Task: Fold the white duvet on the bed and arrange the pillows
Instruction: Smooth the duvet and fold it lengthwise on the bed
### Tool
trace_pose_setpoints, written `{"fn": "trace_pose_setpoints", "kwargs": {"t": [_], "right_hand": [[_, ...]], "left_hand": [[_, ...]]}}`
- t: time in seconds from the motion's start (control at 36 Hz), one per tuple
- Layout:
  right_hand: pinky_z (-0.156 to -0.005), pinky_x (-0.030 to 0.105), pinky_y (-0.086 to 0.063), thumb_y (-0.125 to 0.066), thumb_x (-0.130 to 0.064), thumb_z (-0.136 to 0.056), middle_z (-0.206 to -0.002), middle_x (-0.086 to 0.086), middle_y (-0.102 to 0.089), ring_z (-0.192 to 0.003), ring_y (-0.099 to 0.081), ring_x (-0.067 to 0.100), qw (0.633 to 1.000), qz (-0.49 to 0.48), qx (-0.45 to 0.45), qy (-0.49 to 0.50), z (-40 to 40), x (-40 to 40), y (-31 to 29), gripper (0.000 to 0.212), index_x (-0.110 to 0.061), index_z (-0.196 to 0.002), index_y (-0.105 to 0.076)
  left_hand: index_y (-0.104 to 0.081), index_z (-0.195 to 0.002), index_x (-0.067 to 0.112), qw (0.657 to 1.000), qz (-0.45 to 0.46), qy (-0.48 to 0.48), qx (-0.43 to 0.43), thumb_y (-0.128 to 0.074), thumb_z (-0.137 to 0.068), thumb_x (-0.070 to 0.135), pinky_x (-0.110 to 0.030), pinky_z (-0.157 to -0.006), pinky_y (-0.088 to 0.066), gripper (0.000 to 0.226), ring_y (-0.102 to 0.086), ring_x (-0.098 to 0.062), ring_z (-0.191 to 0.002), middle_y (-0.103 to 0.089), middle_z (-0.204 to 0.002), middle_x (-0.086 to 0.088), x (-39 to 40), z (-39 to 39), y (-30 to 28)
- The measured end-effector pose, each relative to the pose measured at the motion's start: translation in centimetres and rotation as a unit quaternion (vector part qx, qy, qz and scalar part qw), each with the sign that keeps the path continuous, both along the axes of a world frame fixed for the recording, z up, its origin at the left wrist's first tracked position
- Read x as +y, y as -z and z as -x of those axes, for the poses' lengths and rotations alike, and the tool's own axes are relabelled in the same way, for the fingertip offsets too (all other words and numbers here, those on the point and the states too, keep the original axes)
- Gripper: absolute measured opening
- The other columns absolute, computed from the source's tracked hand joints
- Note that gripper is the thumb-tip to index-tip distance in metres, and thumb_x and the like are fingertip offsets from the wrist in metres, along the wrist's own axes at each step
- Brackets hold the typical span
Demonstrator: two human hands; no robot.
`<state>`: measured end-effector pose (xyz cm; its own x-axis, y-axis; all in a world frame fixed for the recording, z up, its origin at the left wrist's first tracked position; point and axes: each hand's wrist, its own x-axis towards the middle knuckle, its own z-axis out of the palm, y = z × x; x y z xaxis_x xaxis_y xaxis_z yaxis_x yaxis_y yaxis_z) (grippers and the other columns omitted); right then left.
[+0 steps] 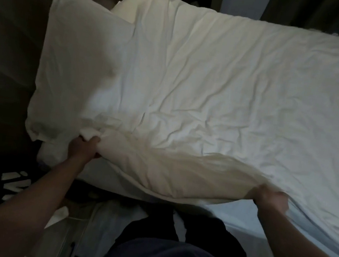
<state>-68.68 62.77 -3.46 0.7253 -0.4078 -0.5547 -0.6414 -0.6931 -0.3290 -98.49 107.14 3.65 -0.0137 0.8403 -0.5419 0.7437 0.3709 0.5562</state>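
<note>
The white duvet [223,88] lies spread and wrinkled over the bed. Its near edge [169,171] is lifted into a rolled fold between my two hands. My left hand [85,146] is closed on that edge near the head of the bed. My right hand [271,199] grips the same edge further along, with the cloth bunched in its fingers. A white pillow [79,69] lies at the left, by the head end. A second pillow [126,8] shows partly behind it, under the duvet's far corner.
A dark headboard or wall [9,42] rises left of the pillows. The fitted sheet and mattress side [279,239] show below my right arm. Dark cloth with white lettering [15,181] and light items lie on the floor at lower left. Dark curtains [309,11] hang beyond the bed.
</note>
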Motion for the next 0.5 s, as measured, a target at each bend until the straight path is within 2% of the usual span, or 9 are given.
{"fn": "trace_pose_setpoints", "kwargs": {"t": [0.11,0.19,0.25,0.31,0.33,0.36,0.39,0.44,0.5], "right_hand": [[-0.073,0.051,-0.059,-0.057,-0.041,-0.064,-0.078,0.023,-0.069,-0.076,-0.069,0.04,1.0,0.011,-0.027,0.003,-6.0,0.2,0.9,0.041,-0.002,-0.074,-0.064],[-0.081,0.049,-0.057,-0.055,-0.043,-0.064,-0.088,0.027,-0.069,-0.084,-0.069,0.041,0.998,0.006,-0.048,-0.037,-9.4,3.3,-2.5,0.047,-0.002,-0.084,-0.064],[-0.086,0.045,-0.053,-0.057,-0.041,-0.073,-0.096,0.029,-0.068,-0.094,-0.065,0.044,0.996,0.007,-0.067,-0.058,-11.1,6.2,-6.4,0.051,0.003,-0.098,-0.065],[-0.087,0.043,-0.049,-0.061,-0.034,-0.08,-0.101,0.032,-0.065,-0.1,-0.062,0.046,0.993,-0.005,-0.08,-0.091,-13.9,8.0,-7.9,0.046,0.008,-0.101,-0.065],[-0.088,0.042,-0.049,-0.062,-0.032,-0.08,-0.101,0.032,-0.065,-0.1,-0.062,0.046,0.991,0.0,-0.083,-0.101,-15.4,8.9,-8.6,0.045,0.008,-0.099,-0.066],[-0.089,0.043,-0.05,-0.062,-0.032,-0.077,-0.101,0.031,-0.066,-0.1,-0.063,0.045,0.99,0.0,-0.084,-0.112,-16.9,9.6,-8.9,0.045,0.007,-0.098,-0.068],[-0.089,0.043,-0.051,-0.062,-0.033,-0.074,-0.102,0.029,-0.067,-0.1,-0.063,0.044,0.99,0.0,-0.079,-0.113,-18.1,10.4,-9.6,0.046,0.005,-0.097,-0.069],[-0.091,0.041,-0.051,-0.065,-0.031,-0.074,-0.105,0.028,-0.067,-0.103,-0.063,0.042,0.99,0.005,-0.07,-0.126,-21.0,11.6,-9.8,0.044,0.005,-0.099,-0.069],[-0.09,0.041,-0.052,-0.067,-0.029,-0.074,-0.104,0.028,-0.067,-0.101,-0.064,0.042,0.988,0.011,-0.063,-0.137,-23.3,12.4,-9.8,0.042,0.007,-0.095,-0.068]], "left_hand": [[-0.071,-0.114,0.006,0.999,-0.05,0.023,0.0,-0.069,-0.065,0.049,-0.054,-0.08,-0.058,0.065,-0.071,-0.032,-0.094,-0.072,-0.11,-0.016,3.4,-3.5,-0.9],[-0.073,-0.108,0.006,0.996,-0.079,0.034,0.015,-0.064,-0.064,0.05,-0.051,-0.078,-0.059,0.063,-0.072,-0.032,-0.089,-0.074,-0.102,-0.016,4.8,-7.8,-3.5],[-0.075,-0.094,0.004,0.995,-0.088,0.046,0.033,-0.064,-0.072,0.046,-0.047,-0.077,-0.06,0.05,-0.072,-0.03,-0.078,-0.075,-0.083,-0.014,5.8,-10.6,-4.9],[-0.073,-0.076,0.003,0.994,-0.086,0.054,0.048,-0.064,-0.078,0.044,-0.043,-0.077,-0.06,0.042,-0.068,-0.028,-0.064,-0.068,-0.053,-0.006,6.8,-13.4,-5.9],[-0.074,-0.076,0.003,0.993,-0.088,0.061,0.054,-0.064,-0.08,0.044,-0.041,-0.079,-0.059,0.042,-0.068,-0.028,-0.065,-0.067,-0.05,-0.004,7.6,-14.8,-6.2],[-0.075,-0.086,0.001,0.991,-0.094,0.073,0.069,-0.064,-0.082,0.045,-0.04,-0.083,-0.057,0.045,-0.069,-0.031,-0.075,-0.072,-0.061,-0.007,8.3,-16.2,-6.4],[-0.075,-0.099,0.0,0.987,-0.108,0.088,0.081,-0.063,-0.084,0.046,-0.039,-0.087,-0.053,0.049,-0.069,-0.033,-0.09,-0.076,-0.083,-0.013,9.3,-17.6,-6.3],[-0.07,-0.114,0.0,0.979,-0.139,0.108,0.105,-0.061,-0.087,0.047,-0.038,-0.092,-0.048,0.055,-0.062,-0.036,-0.111,-0.068,-0.117,-0.021,10.9,-20.5,-6.2],[-0.067,-0.12,0.0,0.974,-0.152,0.122,0.119,-0.061,-0.087,0.047,-0.038,-0.091,-0.047,0.057,-0.059,-0.037,-0.116,-0.063,-0.126,-0.022,12.1,-23.1,-5.9]]}}
